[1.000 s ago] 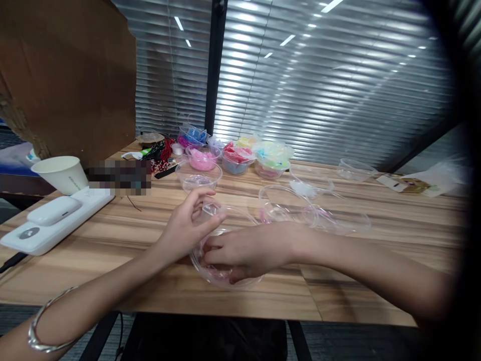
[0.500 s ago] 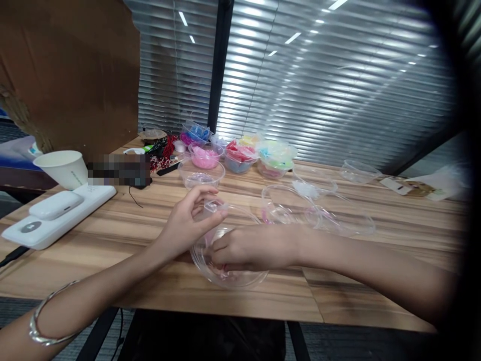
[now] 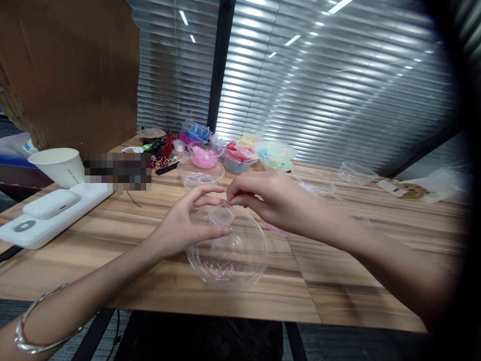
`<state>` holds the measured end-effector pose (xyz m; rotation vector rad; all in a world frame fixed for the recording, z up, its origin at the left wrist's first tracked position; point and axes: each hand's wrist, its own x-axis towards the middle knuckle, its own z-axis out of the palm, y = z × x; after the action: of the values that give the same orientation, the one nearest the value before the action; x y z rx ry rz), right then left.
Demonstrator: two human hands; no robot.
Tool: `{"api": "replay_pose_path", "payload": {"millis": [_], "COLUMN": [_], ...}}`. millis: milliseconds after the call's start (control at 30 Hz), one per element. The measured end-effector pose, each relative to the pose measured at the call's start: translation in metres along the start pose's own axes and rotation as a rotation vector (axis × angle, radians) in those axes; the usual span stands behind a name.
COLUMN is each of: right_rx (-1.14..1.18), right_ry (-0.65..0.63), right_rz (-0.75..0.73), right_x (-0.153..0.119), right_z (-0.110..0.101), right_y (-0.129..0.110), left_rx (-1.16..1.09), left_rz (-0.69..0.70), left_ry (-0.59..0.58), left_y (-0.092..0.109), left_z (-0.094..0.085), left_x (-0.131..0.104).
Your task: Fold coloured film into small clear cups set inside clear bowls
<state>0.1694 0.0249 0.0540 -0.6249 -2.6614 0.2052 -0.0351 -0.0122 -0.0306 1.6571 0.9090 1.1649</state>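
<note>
My left hand (image 3: 180, 223), thumb and fingers curved, holds a small clear plastic bag (image 3: 221, 214) with its mouth facing up. Fingertips of my right hand (image 3: 265, 196) are pinched together at the bag's upper edge; what they hold, if anything, is too small to make out. Below both hands a round clear plastic bowl (image 3: 259, 255) stands near the table's front edge. Small pale pink pieces (image 3: 221, 271) lie at its bottom. Behind my left hand is another clear bowl (image 3: 201, 173) with a little purplish content.
Bowls of pink (image 3: 205, 158), red (image 3: 240, 152) and blue packets (image 3: 197, 133) line the back. Clear bowls lie partly behind my right arm; another clear bowl (image 3: 355, 173) is farther right. A paper cup (image 3: 58, 165) and white power strip (image 3: 90, 200) are at left, before cardboard (image 3: 75, 75).
My right hand has risen out of the front bowl to the mouth of the small bag, its fingers pinched. My left hand has stayed nearly in place, and the bag's opening now shows more clearly.
</note>
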Motion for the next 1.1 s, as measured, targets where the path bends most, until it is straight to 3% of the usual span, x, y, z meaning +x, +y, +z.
{"api": "replay_pose_path", "payload": {"millis": [167,500,1100], "right_rx": [-0.004,0.075,0.136], "right_ry": [0.009,-0.027,-0.092], "right_rz": [-0.052,-0.17,-0.088], "right_x": [0.006,0.005,-0.001], "right_z": [0.009,0.009,0.005], "right_y": [-0.012,-0.012,-0.017], "left_rx": [-0.008,0.014,0.078], "left_rz": [-0.008,-0.02,0.016], "left_ry": [-0.029,-0.021,-0.014], "left_y": [-0.002,0.001,-0.003], "left_z": [-0.001,-0.001,-0.002], "left_x": [0.001,0.001,0.001]}}
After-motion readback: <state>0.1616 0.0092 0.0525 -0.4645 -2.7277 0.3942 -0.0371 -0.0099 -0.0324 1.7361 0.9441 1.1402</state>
